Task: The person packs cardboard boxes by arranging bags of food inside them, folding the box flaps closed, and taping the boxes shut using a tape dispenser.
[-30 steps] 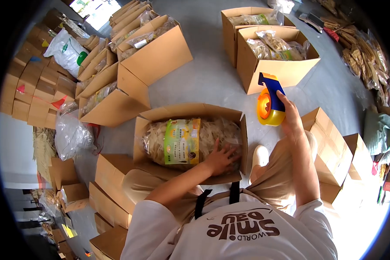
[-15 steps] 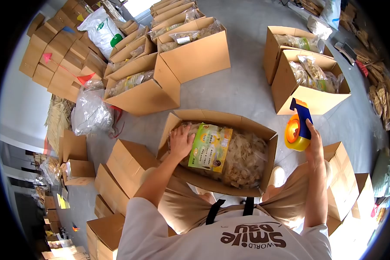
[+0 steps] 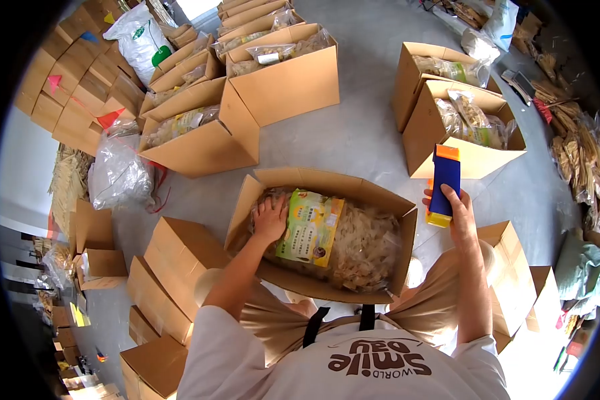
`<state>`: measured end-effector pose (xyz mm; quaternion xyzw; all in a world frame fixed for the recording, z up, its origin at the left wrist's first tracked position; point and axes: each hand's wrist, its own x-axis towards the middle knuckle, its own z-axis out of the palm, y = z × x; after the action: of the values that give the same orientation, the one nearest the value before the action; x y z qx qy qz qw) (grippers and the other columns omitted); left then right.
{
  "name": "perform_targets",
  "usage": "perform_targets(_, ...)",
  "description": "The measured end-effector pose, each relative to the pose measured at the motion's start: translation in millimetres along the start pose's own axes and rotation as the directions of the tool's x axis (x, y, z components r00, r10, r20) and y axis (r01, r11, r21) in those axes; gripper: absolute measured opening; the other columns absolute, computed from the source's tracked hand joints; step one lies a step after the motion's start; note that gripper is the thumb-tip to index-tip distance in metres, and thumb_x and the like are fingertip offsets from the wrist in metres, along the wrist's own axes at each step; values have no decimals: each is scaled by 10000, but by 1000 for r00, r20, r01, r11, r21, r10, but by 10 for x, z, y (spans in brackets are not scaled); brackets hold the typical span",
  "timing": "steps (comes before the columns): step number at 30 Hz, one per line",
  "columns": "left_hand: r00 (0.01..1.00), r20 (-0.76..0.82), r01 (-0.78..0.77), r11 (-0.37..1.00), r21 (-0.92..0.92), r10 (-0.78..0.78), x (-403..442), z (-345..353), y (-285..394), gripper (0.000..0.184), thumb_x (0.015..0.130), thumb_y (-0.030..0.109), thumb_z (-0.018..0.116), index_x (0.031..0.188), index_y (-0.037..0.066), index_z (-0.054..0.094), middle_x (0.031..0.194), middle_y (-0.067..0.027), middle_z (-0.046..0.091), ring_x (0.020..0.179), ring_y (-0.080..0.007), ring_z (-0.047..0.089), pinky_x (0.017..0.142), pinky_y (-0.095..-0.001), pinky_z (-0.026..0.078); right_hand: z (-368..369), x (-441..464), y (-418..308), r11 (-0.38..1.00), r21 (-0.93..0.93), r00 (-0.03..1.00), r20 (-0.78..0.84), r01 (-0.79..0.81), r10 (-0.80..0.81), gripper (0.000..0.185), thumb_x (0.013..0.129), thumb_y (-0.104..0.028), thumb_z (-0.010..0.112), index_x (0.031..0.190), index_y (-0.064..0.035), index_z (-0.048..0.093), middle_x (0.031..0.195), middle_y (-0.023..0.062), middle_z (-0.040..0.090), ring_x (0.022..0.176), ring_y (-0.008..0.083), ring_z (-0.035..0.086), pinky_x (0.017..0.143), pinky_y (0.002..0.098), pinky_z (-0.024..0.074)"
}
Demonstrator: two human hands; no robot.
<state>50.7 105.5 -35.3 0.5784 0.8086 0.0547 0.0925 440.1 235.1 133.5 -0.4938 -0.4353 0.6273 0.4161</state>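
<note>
Between my legs stands an open cardboard box (image 3: 340,175) with its flaps up. Inside lie clear plastic bags of dried tan pieces (image 3: 370,247), one bearing a green and yellow printed label (image 3: 309,227). My left hand (image 3: 271,219) rests flat on the bags at the label's left edge, fingers spread. To the right of the box, in the air, my right hand (image 3: 459,210) grips a blue tape dispenser (image 3: 445,183) with orange and yellow parts. Its blue back faces up, and the tape roll is mostly hidden.
Two open boxes (image 3: 457,153) of bagged goods stand at the front right. More filled boxes (image 3: 203,150) line up at the front left, near a clear plastic bag (image 3: 121,173). Cartons (image 3: 187,257) flank my left leg, others (image 3: 507,280) my right.
My right hand has turned the tape dispenser, so its blue back shows where the orange roll did. The whole view has shifted slightly; my left hand stays on the bags.
</note>
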Motion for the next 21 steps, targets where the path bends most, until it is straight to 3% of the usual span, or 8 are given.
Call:
perform_targets(1, 989, 130, 83, 995, -61, -74, -1, -91, 2, 478, 901, 335, 445, 1351, 182, 397, 1335, -222, 382, 1227, -353, 365, 1041, -468, 236, -45, -25, 20, 1000, 0, 1000, -4, 5, -5, 379, 877, -279, 556, 1027, 68, 530, 766, 119, 623, 643, 180, 618, 636, 295, 517)
perform_targets(3, 936, 301, -88, 950, -300, 182, 28, -533, -189, 448, 873, 291, 515, 1295, 146, 479, 1311, -233, 432, 1197, -318, 444, 1029, -383, 311, -202, -48, 136, 982, -189, 1000, -9, 25, -27, 360, 872, -266, 564, 1006, 64, 513, 728, 112, 613, 628, 180, 613, 609, 297, 515)
perform_targets(6, 975, -220, -76, 868, -490, -38, -113, -1235, -200, 184, 799, 128, 628, 937, 6, 641, 944, -186, 650, 841, -259, 647, 723, -327, 507, -367, -163, 395, 891, -451, 997, -71, -52, 22, 466, 797, -311, 663, 1001, 85, 525, 840, 151, 627, 679, 178, 617, 637, 282, 509)
perform_targets(8, 896, -442, -100, 945, -310, -51, -179, -1406, -307, 232, 794, 212, 642, 868, -7, 631, 826, -182, 652, 761, -297, 644, 678, -369, 501, -385, -252, 582, 629, -776, 984, -151, -56, -99, 615, 683, -384, 762, 1003, 86, 528, 882, 159, 623, 762, 212, 613, 701, 325, 503)
perform_targets(11, 942, 121, 323, 943, -77, -313, -162, -1099, -562, 410, 762, 386, 633, 793, -23, 620, 803, -218, 625, 783, -386, 600, 687, -452, 472, -317, -367, 775, 721, -693, 1000, -10, 6, -18, 738, 599, -419, 820, 1020, 101, 508, 922, 174, 603, 839, 241, 597, 748, 350, 490)
perform_targets(14, 962, -32, 268, 958, -99, -272, -229, -847, -497, 368, 763, 334, 639, 764, -33, 618, 828, -239, 615, 801, -399, 590, 691, -457, 470, -42, -665, 1211, 466, -885, 950, -130, 19, -284, 723, 575, -357, 845, 1003, 111, 498, 929, 181, 594, 812, 237, 585, 741, 347, 484)
perform_targets(16, 971, -62, 224, 969, -106, -231, -309, -908, -388, 324, 749, 288, 653, 743, -34, 618, 815, -244, 609, 797, -401, 586, 692, -460, 470, 15, -712, 1190, 822, -567, 987, -155, -60, -35, 619, 594, -255, 820, 998, 93, 506, 892, 177, 603, 786, 231, 588, 733, 336, 480)
perform_targets(21, 977, -179, 95, 987, -127, -117, -398, -1471, -225, 313, 719, 237, 676, 647, -53, 582, 663, -242, 569, 692, -402, 581, 615, -456, 464, -209, -859, 1021, 861, -507, 958, -229, 35, -174, 454, 616, -78, 778, 980, 29, 529, 843, 67, 605, 714, 134, 575, 650, 267, 483)
